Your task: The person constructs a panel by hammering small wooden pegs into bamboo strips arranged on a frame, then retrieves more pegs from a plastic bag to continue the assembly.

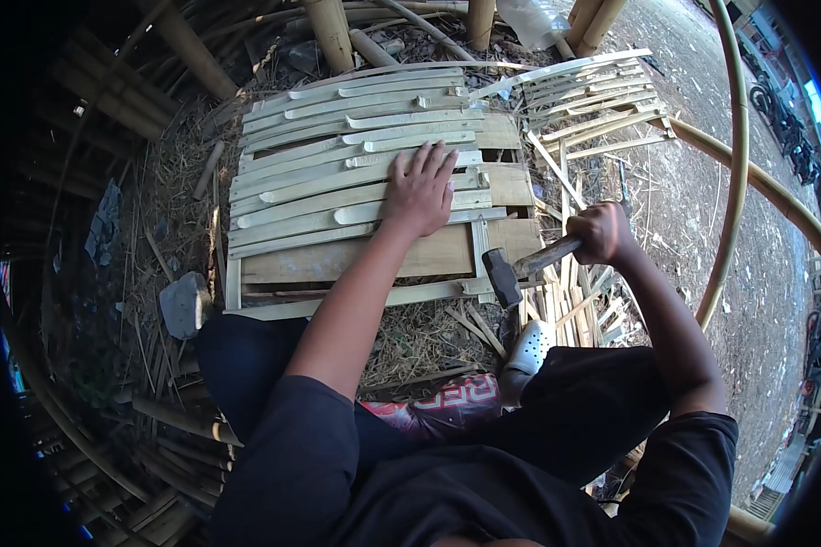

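Observation:
My left hand (420, 193) lies flat, fingers spread, on a panel of pale bamboo slats (310, 193) set side by side across a frame. The slats rest over wider wooden boards (365, 255), which show through the gaps. My right hand (602, 232) is closed round the wooden handle of a hammer (502, 276). Its dark metal head hangs by the panel's near right corner. Just beyond my right fist a thin dark metal piece (623, 180) sticks up; I cannot tell whether I hold it.
A second slatted panel (593, 96) lies at the far right. Loose bamboo strips (575, 305) are piled near my shoe (527, 356). A curved bamboo pole (737, 173) rises at the right. At the left sits a pale block (184, 305). Bamboo posts (328, 36) stand behind.

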Motion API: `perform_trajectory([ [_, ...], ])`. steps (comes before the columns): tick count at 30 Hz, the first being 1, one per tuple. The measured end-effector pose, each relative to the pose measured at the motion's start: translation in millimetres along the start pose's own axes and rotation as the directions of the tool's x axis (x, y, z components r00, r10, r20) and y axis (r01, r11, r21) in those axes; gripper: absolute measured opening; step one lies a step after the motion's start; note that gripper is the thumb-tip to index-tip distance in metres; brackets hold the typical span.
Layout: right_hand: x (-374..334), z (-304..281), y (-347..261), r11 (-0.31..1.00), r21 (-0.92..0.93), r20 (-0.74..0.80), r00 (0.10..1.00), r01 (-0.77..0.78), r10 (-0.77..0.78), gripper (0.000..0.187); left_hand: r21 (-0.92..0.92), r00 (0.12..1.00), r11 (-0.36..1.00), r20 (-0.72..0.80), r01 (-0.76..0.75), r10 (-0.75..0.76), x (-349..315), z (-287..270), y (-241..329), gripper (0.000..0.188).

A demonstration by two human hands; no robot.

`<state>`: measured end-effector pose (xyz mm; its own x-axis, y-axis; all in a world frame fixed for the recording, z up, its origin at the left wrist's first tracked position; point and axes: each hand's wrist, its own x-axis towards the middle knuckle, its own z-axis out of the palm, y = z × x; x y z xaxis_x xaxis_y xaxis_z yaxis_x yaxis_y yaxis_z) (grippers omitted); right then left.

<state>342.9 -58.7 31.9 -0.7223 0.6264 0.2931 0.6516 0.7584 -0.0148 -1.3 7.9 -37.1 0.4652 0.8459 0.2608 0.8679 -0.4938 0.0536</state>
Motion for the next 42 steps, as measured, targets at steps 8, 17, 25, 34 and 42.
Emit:
perform_trajectory([
  [8,-7.7,6.6,-11.1,0.975,-0.112,0.003,0.981,-0.190,0.192,0.018,0.022,1.000,1.000,-0.011,-0.021,0.022,1.3,0.6,-2.8,0.058],
  [17,-16.9,21.4,-7.1,0.945,-0.203,0.096,0.956,-0.255,0.278,0.019,0.019,1.000,1.000,-0.009,-0.024,0.024,0.4,1.5,-3.0,0.057],
  [25,-6.6,2.9,-5.3,0.986,-0.161,0.017,0.999,-0.043,0.047,0.015,0.026,1.000,0.999,0.000,-0.018,0.018,-1.6,1.8,-3.1,0.057],
  [34,2.3,15.5,-12.0,0.993,-0.116,0.020,1.000,0.013,-0.011,0.012,0.040,1.000,0.999,0.010,-0.019,0.019,-1.4,2.3,-2.7,0.058],
  [42,2.3,22.7,-8.2,0.955,-0.154,0.003,0.966,-0.253,0.257,0.011,0.033,1.000,0.999,-0.010,-0.021,0.021,1.7,4.8,-4.7,0.058],
])
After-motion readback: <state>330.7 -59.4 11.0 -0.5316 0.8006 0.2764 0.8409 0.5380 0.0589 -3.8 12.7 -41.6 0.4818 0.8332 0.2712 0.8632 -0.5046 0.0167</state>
